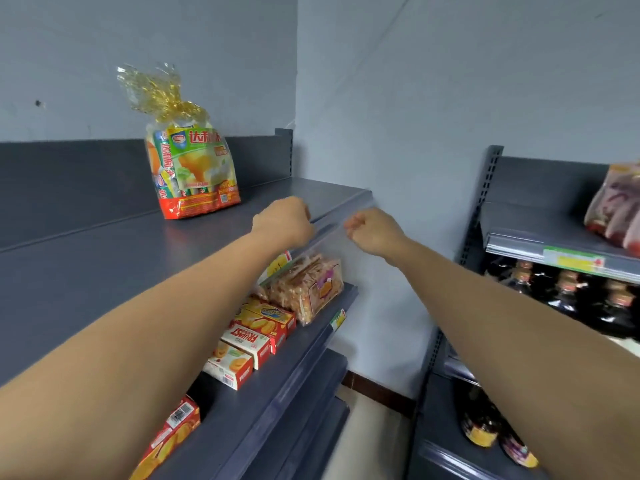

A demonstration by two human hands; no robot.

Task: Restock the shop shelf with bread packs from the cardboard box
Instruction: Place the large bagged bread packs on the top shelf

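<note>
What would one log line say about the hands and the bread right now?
left hand: pinches bread pack top | right hand: pinches same top | pack: hangs below top shelf edge | stage: not yet shelved

Matt grey metal shelf [104, 265], glossy clear plastic bread pack [308, 289]

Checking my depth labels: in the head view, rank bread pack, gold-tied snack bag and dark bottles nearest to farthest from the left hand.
1. bread pack: held by the left hand, hanging below it.
2. gold-tied snack bag: on the top shelf, back left.
3. dark bottles: neighbouring shelf, far right.
</note>
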